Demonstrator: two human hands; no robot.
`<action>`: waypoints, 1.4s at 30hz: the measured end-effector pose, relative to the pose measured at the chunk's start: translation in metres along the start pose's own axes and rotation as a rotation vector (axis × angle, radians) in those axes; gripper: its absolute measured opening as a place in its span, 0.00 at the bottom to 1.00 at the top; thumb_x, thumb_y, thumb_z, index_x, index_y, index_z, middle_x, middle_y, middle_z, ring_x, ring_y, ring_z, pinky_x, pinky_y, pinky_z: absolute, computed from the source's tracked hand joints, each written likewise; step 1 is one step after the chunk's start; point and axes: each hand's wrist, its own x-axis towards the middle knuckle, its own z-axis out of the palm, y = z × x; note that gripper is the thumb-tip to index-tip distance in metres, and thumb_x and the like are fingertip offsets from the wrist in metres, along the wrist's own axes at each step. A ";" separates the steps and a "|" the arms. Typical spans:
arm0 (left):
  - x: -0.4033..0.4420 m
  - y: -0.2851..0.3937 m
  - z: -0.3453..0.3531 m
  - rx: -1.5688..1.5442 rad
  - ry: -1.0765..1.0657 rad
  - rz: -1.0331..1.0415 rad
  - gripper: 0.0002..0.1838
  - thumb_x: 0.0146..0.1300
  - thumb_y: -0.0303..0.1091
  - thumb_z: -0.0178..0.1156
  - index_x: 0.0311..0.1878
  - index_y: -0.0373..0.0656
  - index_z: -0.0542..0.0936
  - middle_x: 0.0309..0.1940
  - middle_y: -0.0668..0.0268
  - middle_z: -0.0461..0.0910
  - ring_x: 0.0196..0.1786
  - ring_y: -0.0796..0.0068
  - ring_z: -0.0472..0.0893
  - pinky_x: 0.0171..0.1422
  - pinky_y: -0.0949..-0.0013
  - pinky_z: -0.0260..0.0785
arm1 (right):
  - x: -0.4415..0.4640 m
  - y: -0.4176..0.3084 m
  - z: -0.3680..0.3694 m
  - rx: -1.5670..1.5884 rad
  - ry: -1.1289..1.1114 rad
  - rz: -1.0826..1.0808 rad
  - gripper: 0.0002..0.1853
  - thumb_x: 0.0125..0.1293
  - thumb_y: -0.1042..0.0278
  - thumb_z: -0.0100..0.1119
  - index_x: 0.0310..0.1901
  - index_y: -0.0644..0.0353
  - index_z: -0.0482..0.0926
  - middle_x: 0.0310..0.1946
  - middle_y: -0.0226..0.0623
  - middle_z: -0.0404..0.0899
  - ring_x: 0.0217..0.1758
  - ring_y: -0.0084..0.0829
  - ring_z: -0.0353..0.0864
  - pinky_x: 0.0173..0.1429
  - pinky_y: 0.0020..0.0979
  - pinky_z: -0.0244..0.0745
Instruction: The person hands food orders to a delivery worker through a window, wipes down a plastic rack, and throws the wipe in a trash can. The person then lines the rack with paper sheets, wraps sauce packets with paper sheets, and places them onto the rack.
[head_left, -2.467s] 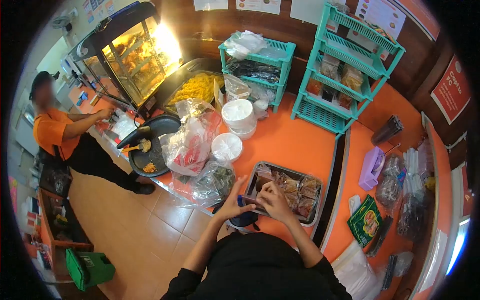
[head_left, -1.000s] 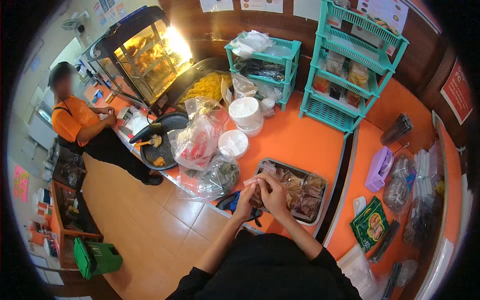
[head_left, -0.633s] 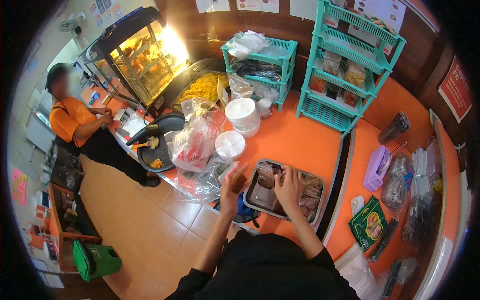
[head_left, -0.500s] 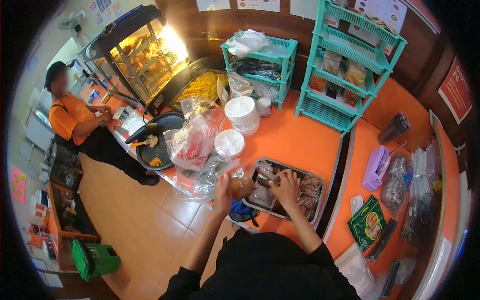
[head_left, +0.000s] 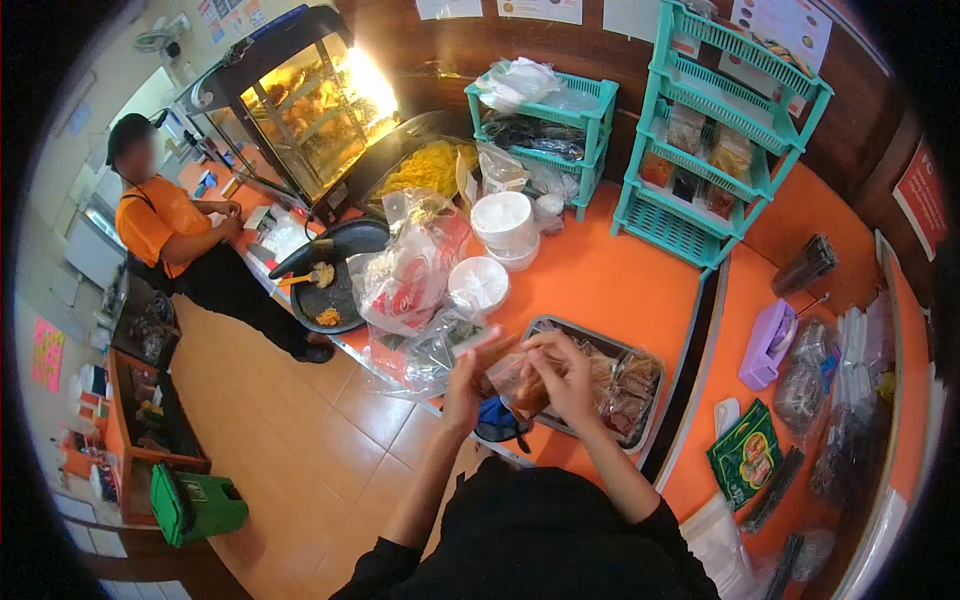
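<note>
A small clear plastic bag with brown contents is between my hands, over the left end of the metal tray. My right hand pinches the bag's upper edge. My left hand is at the bag's left side, with a small pale strip or packet at its fingertips. Its fingers are blurred, but they close around the bag's edge. Several packed bags of brown food lie in the tray, partly hidden by my right hand and forearm.
Left of the tray are clear plastic bags, white tubs and a stone mortar. Turquoise racks stand behind. A purple tape dispenser and green packet are right. A person in orange stands far left.
My right hand has come from the tray to the small bag at my left hand. The bag has moved right, over the tray's end. The camera view has shifted slightly.
</note>
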 end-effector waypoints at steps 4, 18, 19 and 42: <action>-0.005 -0.019 0.002 0.226 -0.091 0.120 0.30 0.71 0.52 0.39 0.65 0.38 0.63 0.58 0.62 0.71 0.60 0.67 0.72 0.65 0.66 0.62 | 0.002 -0.004 0.022 -0.080 0.086 0.021 0.04 0.68 0.75 0.50 0.42 0.64 0.72 0.28 0.32 0.76 0.28 0.17 0.74 0.28 0.20 0.70; -0.015 -0.030 0.015 0.122 0.071 -0.033 0.29 0.71 0.53 0.37 0.62 0.38 0.66 0.54 0.59 0.74 0.53 0.69 0.77 0.53 0.67 0.72 | -0.004 -0.003 0.024 -0.466 0.235 -0.190 0.04 0.65 0.73 0.51 0.38 0.62 0.74 0.29 0.41 0.80 0.32 0.35 0.83 0.33 0.31 0.74; -0.014 -0.029 0.016 0.057 0.094 -0.052 0.28 0.71 0.51 0.38 0.63 0.38 0.65 0.54 0.58 0.74 0.52 0.68 0.78 0.48 0.65 0.76 | -0.005 -0.005 0.022 -0.467 0.234 -0.185 0.04 0.65 0.73 0.51 0.38 0.62 0.74 0.29 0.41 0.80 0.32 0.35 0.83 0.33 0.31 0.74; -0.017 0.008 -0.028 0.111 0.204 0.004 0.34 0.68 0.60 0.38 0.66 0.41 0.64 0.55 0.59 0.75 0.45 0.73 0.80 0.34 0.72 0.79 | -0.019 0.034 -0.051 -0.307 -0.106 0.081 0.04 0.61 0.75 0.57 0.31 0.63 0.71 0.29 0.33 0.79 0.35 0.28 0.81 0.41 0.27 0.72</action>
